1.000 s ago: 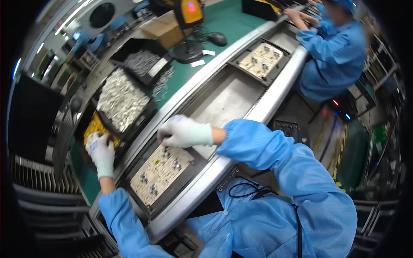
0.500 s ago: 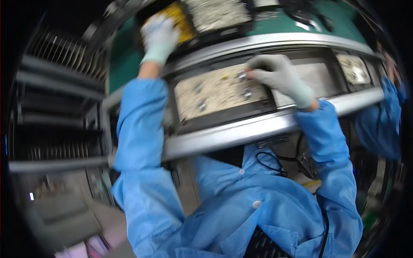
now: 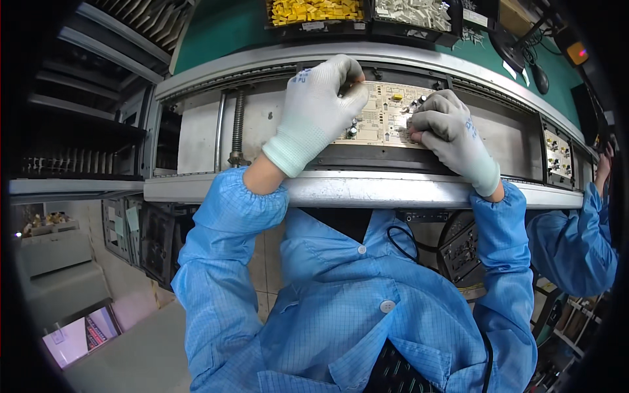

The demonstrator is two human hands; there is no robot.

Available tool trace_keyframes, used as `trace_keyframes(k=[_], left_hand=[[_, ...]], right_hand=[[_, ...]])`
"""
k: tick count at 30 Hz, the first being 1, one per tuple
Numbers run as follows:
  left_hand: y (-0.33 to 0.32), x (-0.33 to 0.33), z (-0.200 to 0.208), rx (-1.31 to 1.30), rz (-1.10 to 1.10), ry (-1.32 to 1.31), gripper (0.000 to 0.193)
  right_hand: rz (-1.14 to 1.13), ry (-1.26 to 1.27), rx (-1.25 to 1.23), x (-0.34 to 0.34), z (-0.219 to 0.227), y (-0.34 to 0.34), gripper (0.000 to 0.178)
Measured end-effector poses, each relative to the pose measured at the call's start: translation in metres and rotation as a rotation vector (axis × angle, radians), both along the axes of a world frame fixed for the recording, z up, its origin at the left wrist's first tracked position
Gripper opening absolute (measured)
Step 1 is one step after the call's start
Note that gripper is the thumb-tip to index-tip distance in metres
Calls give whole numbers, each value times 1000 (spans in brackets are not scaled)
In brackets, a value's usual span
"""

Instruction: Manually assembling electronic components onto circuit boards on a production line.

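A tan circuit board lies in the dark frame of a metal rail track, partly covered by my hands. It bears a small yellow part and several dark cylindrical components. My left hand, in a white glove with bare fingertips, is over the board's left part, thumb and fingers bent together in a pinch. What sits between them is hidden. My right hand, gloved alike, is curled over the board's right side with its fingertips together low on the board. Whatever it holds, if anything, is too small to make out.
Black bins of yellow parts and white parts stand on the green bench beyond the rail. Another populated board is farther right, near a co-worker's blue sleeve. Dark racks stand at the left.
My left hand has come back from the yellow parts bin to the board. My right hand has moved lower on the board's right side. The view has shifted, and the board appears farther right.
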State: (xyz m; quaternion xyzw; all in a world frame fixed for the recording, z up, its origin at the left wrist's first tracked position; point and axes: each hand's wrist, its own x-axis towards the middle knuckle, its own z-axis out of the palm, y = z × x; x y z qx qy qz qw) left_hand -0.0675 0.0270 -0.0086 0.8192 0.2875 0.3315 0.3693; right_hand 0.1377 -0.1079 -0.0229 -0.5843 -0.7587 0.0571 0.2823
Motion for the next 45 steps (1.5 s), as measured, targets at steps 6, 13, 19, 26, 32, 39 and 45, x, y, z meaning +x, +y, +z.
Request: trace_keyframes(k=[6, 13, 19, 26, 32, 39, 45], left_hand=[[10, 2, -13, 83, -62, 124, 16], [13, 12, -17, 94, -152, 122, 24], [7, 26, -16, 141, -196, 258, 25], [8, 25, -26, 399, -141, 173, 26], [7, 27, -20, 324, -83, 124, 19], [11, 25, -21, 315, -93, 35, 15], [13, 11, -18, 297, -75, 71, 16]], right_hand=[[0, -32, -1, 2, 2, 2, 14], [-1, -62, -13, 1, 3, 1, 16], [47, -132, 43, 5, 1, 3, 20], [32, -127, 10, 7, 0, 0, 18], [31, -122, 43, 8, -3, -1, 16], [31, -124, -22, 11, 3, -5, 21], [-428, 196, 136, 88, 2, 20, 21]])
